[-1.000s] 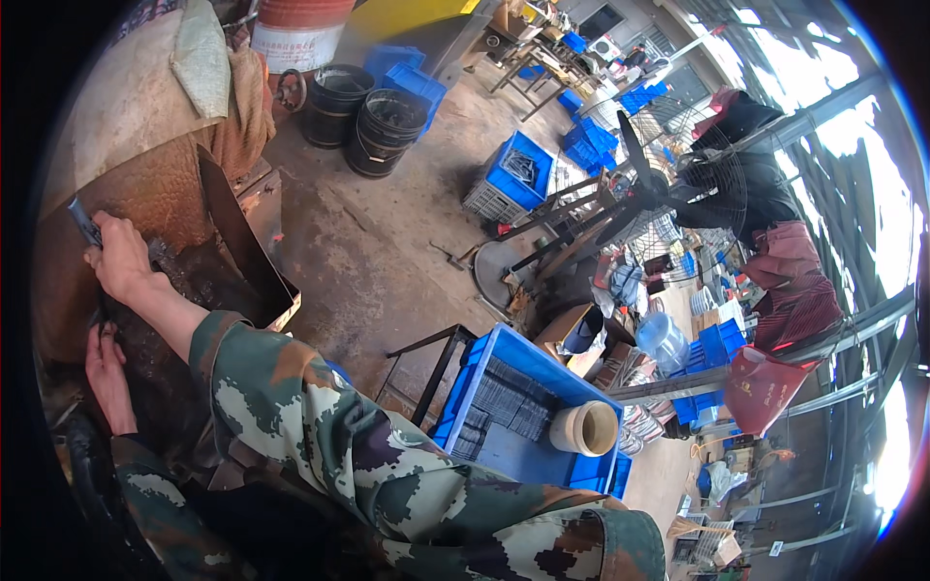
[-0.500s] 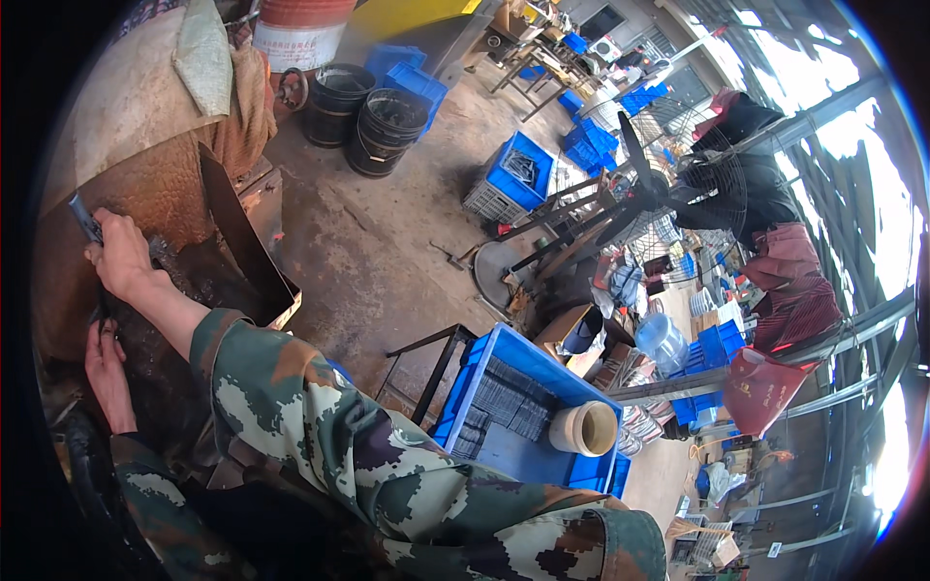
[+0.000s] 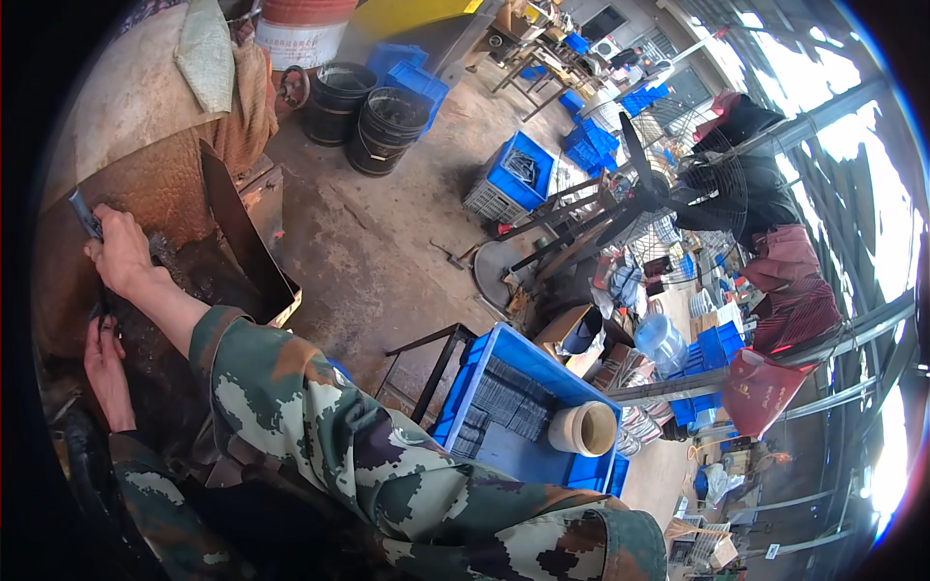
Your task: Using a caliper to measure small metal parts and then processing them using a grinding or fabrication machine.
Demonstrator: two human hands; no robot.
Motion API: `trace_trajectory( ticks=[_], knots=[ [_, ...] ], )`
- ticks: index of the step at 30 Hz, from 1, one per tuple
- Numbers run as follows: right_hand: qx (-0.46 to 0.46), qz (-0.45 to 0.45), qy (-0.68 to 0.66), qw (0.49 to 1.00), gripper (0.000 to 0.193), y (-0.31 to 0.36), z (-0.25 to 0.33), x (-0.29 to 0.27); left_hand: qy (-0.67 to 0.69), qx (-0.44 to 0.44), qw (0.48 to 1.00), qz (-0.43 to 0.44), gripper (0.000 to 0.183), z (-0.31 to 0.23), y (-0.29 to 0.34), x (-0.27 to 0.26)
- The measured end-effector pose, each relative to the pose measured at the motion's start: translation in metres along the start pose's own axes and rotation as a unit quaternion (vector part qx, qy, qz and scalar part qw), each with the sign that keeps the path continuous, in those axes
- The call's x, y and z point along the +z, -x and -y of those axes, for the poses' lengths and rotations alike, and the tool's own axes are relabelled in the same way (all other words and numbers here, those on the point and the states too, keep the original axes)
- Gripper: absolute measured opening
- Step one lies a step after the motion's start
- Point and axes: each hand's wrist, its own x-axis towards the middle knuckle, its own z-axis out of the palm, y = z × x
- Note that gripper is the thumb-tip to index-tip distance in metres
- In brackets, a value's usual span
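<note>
At the far left, my right hand [image 3: 128,254] is closed around a long grey metal piece [image 3: 85,215], whose upper end sticks out beyond the fingers. Below it is my left hand [image 3: 108,373], its fingers curled at what looks like the dark lower end of the same piece. The piece's exact kind cannot be made out. Both hands are over a dark, grimy work trough [image 3: 189,281] with a brown, crusted back wall. A thin metal side plate [image 3: 237,232] stands to the right of my right hand.
A blue crate [image 3: 470,387] with stacked dark flat pieces and a beige bucket [image 3: 581,429] stands to my right beside a black metal frame [image 3: 426,368]. Farther off are black buckets [image 3: 387,131], a blue bin [image 3: 520,169] and a large fan [image 3: 647,189]. Cloth sheets [image 3: 145,87] drape over the trough's far side.
</note>
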Motion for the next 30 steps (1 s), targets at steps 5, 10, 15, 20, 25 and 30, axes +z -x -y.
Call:
trace_trajectory(
  ticks=[5,10,15,20,25,30],
  knots=[
    [-0.003,0.003,-0.005,1.0,0.035,-0.002,-0.001,0.001,0.023,0.014,1.0,-0.005,0.033,0.002,0.0,0.001],
    [-0.005,-0.011,0.005,1.0,0.036,-0.002,-0.004,0.003,0.015,-0.01,1.0,0.012,0.033,0.007,-0.004,-0.004],
    [-0.012,-0.014,0.011,1.0,0.035,-0.003,-0.003,0.004,0.03,0.017,0.999,-0.021,0.03,-0.005,0.001,0.006],
    [-0.002,0.005,0.001,1.0,0.032,0.0,-0.002,0.001,0.015,0.013,0.999,-0.027,0.031,-0.009,0.006,0.007],
    [-0.016,-0.01,-0.009,1.0,0.028,-0.001,-0.002,0.003,0.058,0.015,0.998,-0.017,0.032,-0.006,0.004,0.006],
    [-0.011,-0.011,-0.012,1.0,0.024,-0.002,-0.002,0.002,0.016,0.009,1.0,-0.012,0.032,0.003,-0.002,-0.003]
  ],
)
